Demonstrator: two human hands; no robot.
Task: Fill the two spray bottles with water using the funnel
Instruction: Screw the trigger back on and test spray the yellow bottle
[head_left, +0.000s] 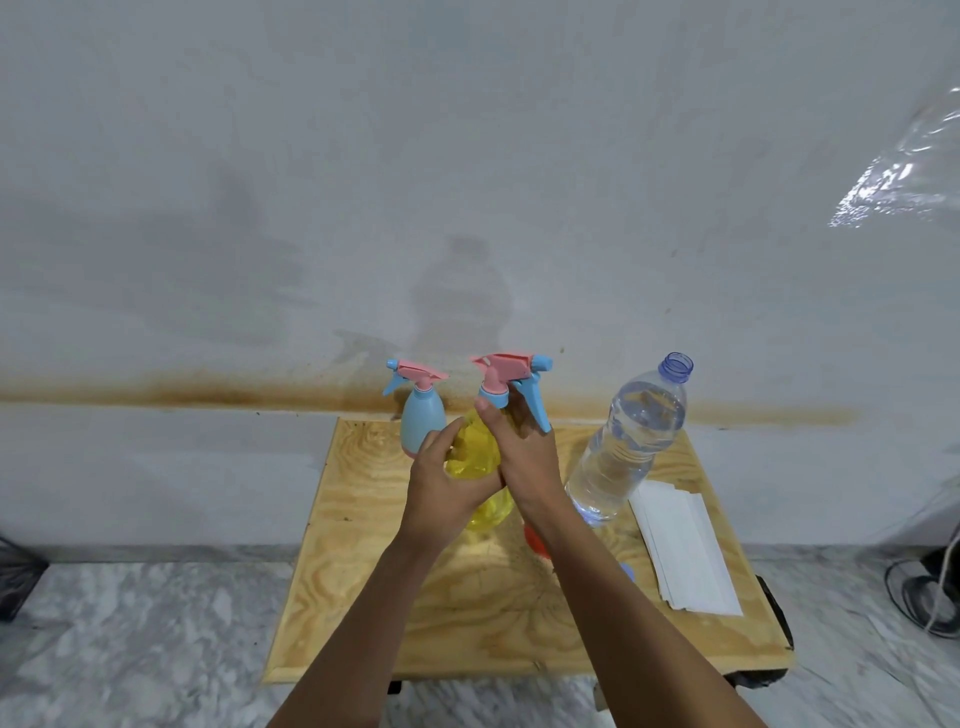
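**While the trigger cap is worked at the neck: the yellow bottle in hand**

While both hands close on the yellow spray bottle (480, 467), the head view shows it standing near the middle of the plywood table (363, 571). The left hand (441, 483) wraps the bottle's body from the left and steadies it. The right hand (519, 447) curls its thumb and fingers around the neck just below the pink-and-blue trigger head (511, 376), which sits on the bottle. Whether the cap is being loosened or tightened cannot be told, and the water level inside the yellow bottle is unclear.

The blue spray bottle (422, 423) stands just behind and to the left, upright, with its own trigger head on. The clear water bottle (628, 441) stands uncapped to the right, largely full. A red object (535, 540), perhaps the funnel, lies partly hidden under the right forearm. White paper sheets (685, 551) lie at the right edge of the table.

Judged from the nearly full water bottle, this is an early step, probably unscrewing. The next move calls for lifting the head clear, seating the funnel in the neck, and pouring steadily.
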